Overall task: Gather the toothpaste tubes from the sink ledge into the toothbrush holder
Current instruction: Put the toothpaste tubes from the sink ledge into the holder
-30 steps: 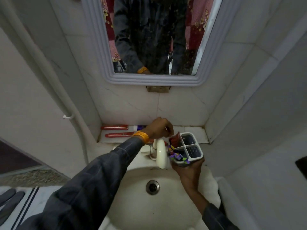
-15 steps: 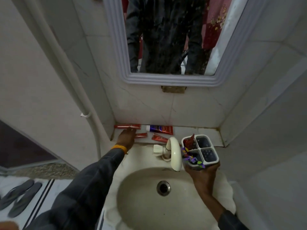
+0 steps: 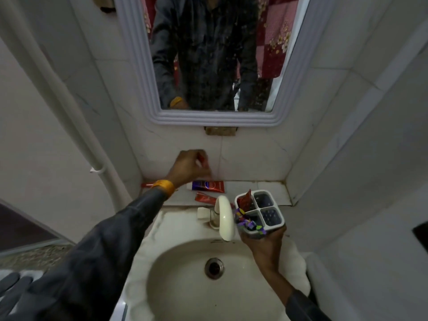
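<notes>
My left hand (image 3: 188, 166) is raised above the tiled ledge (image 3: 264, 186), closed around a red toothpaste tube (image 3: 202, 159) whose end pokes out past my fingers. My right hand (image 3: 262, 243) holds the white four-slot toothbrush holder (image 3: 276, 224) from below, right of the tap. One red tube (image 3: 246, 200) stands in its back-left slot. On the ledge lie a blue-and-red tube (image 3: 208, 185), a small red tube (image 3: 205, 198) in front of it, and a red tube's end (image 3: 146, 185) at the left, mostly hidden by my wrist.
A white tap (image 3: 223, 216) curves over the basin (image 3: 185, 286) with its drain (image 3: 214, 268). A mirror (image 3: 208, 54) hangs above the ledge. A white pipe (image 3: 69, 112) runs down the left wall. Slippers (image 3: 11, 288) lie on the floor at left.
My left hand went from the holder to the ledge's left end, closed on a red tube and lifted it. The holder stays in my right hand.
</notes>
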